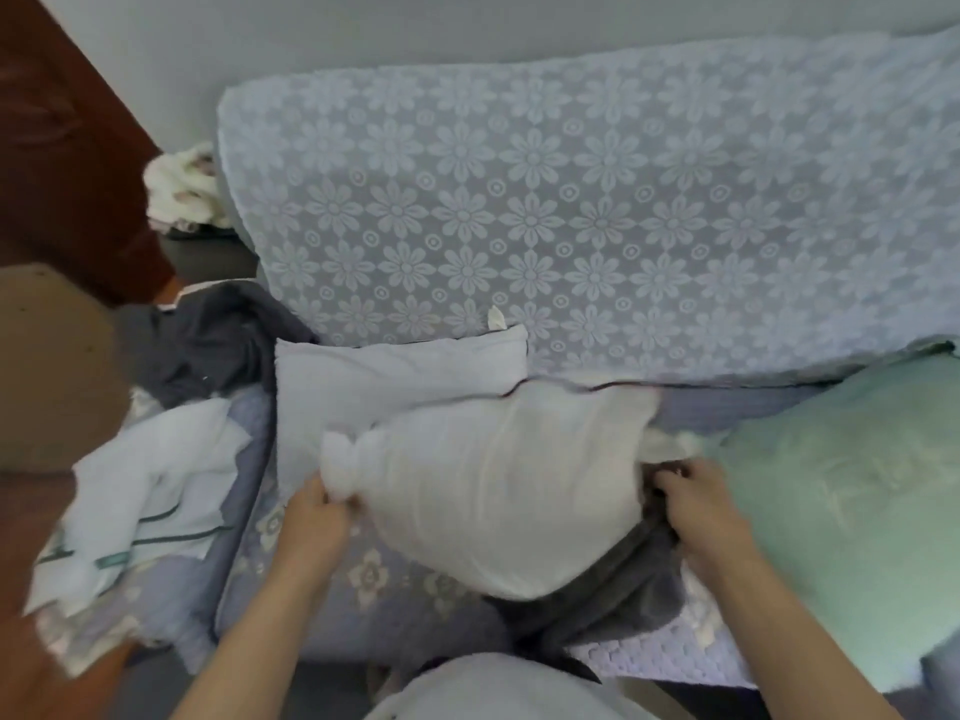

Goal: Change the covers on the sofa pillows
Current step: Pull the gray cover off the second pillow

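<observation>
The sofa, draped in pale blue flower-patterned lace, fills the view. On its seat, right of the white pillow insert, lies a mint-green pillow; behind the insert leans a light blue pillow. Left of the insert, white cloth with green stripes and dark grey fabric are heaped. The insert lies centre-seat, its lower right end in a grey cover. The right hand grips the cover's edge with curled fingers. The left hand pinches the insert's left corner.
</observation>
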